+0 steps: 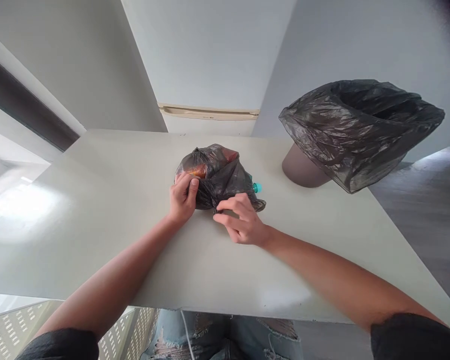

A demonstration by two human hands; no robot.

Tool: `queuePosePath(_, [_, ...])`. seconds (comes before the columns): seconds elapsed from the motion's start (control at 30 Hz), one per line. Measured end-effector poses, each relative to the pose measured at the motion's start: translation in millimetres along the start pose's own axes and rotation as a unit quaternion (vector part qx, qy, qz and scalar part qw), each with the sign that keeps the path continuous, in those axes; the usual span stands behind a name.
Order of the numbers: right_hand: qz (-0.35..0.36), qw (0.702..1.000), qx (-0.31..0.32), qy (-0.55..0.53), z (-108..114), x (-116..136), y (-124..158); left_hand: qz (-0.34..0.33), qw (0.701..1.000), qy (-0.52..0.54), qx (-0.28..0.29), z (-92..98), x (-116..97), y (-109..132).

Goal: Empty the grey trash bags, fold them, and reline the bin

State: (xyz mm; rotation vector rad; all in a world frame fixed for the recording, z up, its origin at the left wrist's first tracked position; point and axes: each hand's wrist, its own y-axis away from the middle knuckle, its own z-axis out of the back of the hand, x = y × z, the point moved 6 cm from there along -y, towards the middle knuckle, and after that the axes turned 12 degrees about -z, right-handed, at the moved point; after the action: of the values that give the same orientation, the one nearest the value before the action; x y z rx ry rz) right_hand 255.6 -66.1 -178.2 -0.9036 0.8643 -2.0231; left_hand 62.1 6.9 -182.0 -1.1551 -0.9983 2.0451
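A filled black plastic bag (225, 175) lies on the white table, its thin film showing orange-brown items inside. From its right side pokes a teal bottle cap (257, 187). My left hand (183, 196) grips the bag's left side, thumb up and fingers curled into the plastic. At the near edge, my right hand (242, 219) pinches a gathered, twisted end of the bag between thumb and fingers. Whether that end is knotted cannot be made out.
To the right stands a dark brownish bin (303, 167) lined with a wide, flaring black bag (345, 135). The white table (108, 200) ends at its right and near edges. A white refrigerator (210, 60) rises behind. Perforated baskets (13, 327) sit below left.
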Motion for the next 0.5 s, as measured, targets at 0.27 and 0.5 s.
queuePosePath(0.27, [-0.14, 0.99, -0.01, -0.018, -3.7, -18.9, -4.4, -0.076, 0.996, 0.008, 0.046, -5.9, -13.1, -1.6])
queuePosePath(0.5, [-0.153, 0.985, -0.077, -0.002, 4.5, -20.9, -0.1, -0.035, 0.999, -0.005, 0.005, -1.4, -12.2, -1.9])
